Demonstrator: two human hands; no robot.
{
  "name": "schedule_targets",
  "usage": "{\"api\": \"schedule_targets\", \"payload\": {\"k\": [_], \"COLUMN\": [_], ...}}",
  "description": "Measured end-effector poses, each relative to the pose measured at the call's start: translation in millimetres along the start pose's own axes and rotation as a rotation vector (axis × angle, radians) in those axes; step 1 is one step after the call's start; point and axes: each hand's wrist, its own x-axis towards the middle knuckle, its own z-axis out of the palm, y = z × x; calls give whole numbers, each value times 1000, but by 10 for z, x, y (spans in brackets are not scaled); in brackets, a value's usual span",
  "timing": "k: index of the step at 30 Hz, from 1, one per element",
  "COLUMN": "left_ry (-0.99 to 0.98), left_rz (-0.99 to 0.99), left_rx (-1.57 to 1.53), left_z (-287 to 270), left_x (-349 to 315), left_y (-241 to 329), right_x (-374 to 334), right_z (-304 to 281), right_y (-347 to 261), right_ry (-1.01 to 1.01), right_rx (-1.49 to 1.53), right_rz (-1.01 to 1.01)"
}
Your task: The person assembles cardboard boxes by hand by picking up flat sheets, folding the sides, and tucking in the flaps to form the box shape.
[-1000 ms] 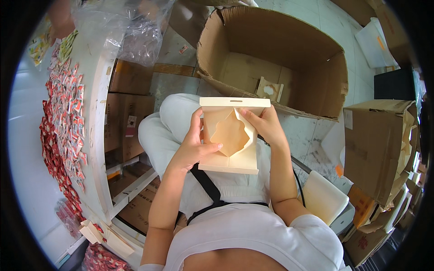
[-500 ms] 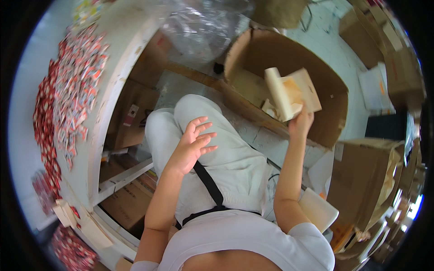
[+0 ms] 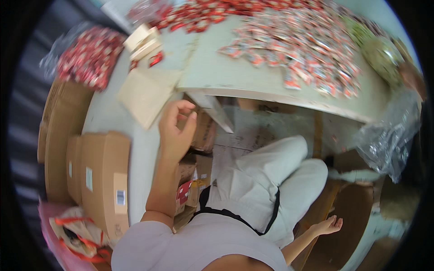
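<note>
My left hand is raised beside the table edge. Its fingers are loosely bent with thumb apart, and nothing is in them. Nearest to it lies a flat cream card piece on the tabletop, just beyond the fingertips. Behind that stand small cream boxes with a couple of red packets next to them. Low on the right, my right hand hangs palm up over the big open carton, holding nothing, its fingers slightly curled apart.
Piles of orange-and-white sachets and red packets cover the white table. A bag of red packets and brown cartons stand left. Clear plastic hangs at right, close to another person's hand.
My view has swung left toward the table. The cream card box that my right hand held over the carton is out of that hand. My left hand has moved to the table edge.
</note>
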Motion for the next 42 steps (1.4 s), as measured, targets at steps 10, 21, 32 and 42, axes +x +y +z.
{"api": "schedule_targets", "payload": {"k": [10,21,32,42], "left_ry": [-77,19,822,-110], "left_rz": [-456,-435,398,538], "left_rx": [737,699,535,-529], "left_z": [-930,-698,-687,694], "left_x": [-86,-29,99,-555], "left_y": [-898,-666,-529,598], "right_x": [-258,-804,-1004,-1056], "right_z": [1127,1105,1063,1473], "right_y": [-904,-1048,-1217,-2215], "right_ry": [-574,-819,-1041,-1337], "right_rx": [207,291,372,801], "right_rz": [-115,60,82,-459]}}
